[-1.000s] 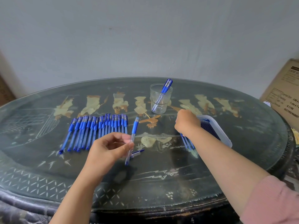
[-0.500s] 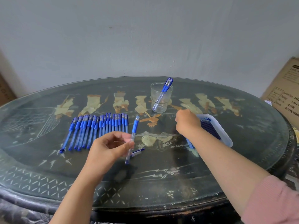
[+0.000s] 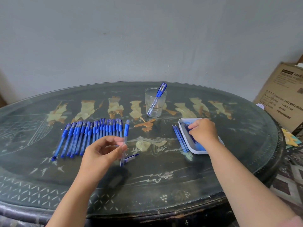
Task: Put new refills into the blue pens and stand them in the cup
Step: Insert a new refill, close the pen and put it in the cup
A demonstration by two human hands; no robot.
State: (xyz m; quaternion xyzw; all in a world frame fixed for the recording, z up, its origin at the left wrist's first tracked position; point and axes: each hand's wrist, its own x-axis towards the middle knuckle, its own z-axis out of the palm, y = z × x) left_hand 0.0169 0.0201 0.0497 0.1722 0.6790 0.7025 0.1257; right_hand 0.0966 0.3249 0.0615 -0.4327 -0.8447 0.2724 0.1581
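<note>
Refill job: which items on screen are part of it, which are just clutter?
In the job:
left hand holding a pen
right hand in the tray
row of pens
loose refills beside the tray
cup with one pen in it
small pen part

Lying about:
cardboard box

A dark oval table [image 3: 164, 185] with pale inlaid figures was set before a grey wall [image 3: 147, 38]. A cardboard box [image 3: 282, 95] was placed right of the table.
</note>
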